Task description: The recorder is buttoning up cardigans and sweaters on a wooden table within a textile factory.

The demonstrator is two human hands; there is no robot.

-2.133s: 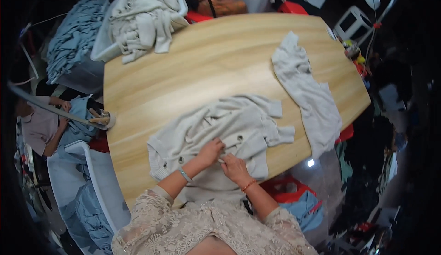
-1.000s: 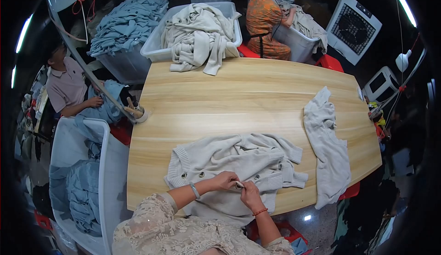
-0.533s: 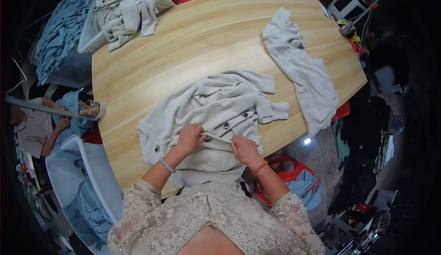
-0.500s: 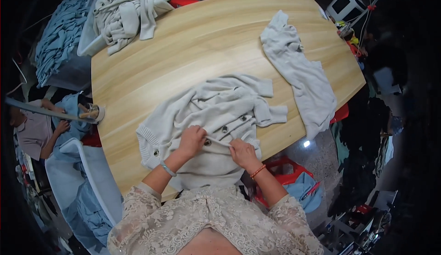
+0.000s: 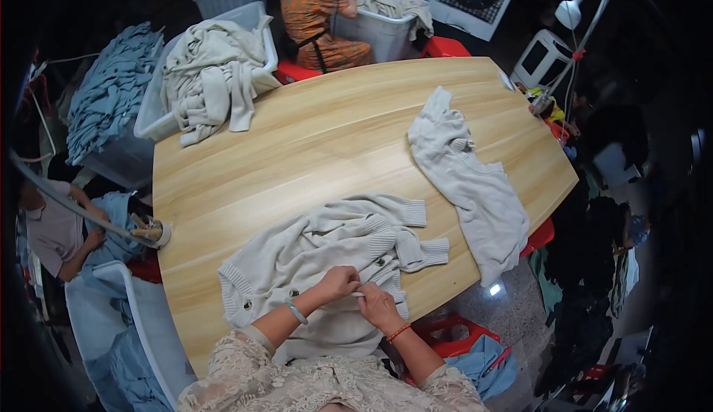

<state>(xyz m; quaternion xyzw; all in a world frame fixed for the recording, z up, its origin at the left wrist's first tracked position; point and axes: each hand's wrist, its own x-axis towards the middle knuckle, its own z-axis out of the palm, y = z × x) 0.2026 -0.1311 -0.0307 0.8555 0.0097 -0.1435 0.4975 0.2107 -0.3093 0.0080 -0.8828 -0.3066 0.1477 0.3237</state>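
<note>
An off-white knitted cardigan point(image 5: 293, 245) with ribbed cuffs and dark buttons lies on the wooden table in front of me, its sleeves pointing right. My left hand point(image 5: 339, 283) is closed, its fingers pinching the cardigan's button band. Close beside it, my right hand point(image 5: 379, 309) also grips the band, and the fingertips of both hands nearly meet. The small piece of band between them is mostly hidden by my fingers. Buttons show on either side of my hands. A second off-white knit garment point(image 5: 475, 189) lies folded lengthwise to the right, apart from my hands.
The wooden table point(image 5: 245, 171) carries a bin point(image 5: 147, 119) heaped with off-white knitwear at its far left corner. Blue garments point(image 5: 115, 93) are piled beyond it. Another bin point(image 5: 145, 315) stands at the left edge. Two people sit nearby. A red stool point(image 5: 453, 335) is at right.
My hands have come closer together along the button band, the left one moving right. The view has tilted up, bringing a seated person and another filled bin into sight at the back.
</note>
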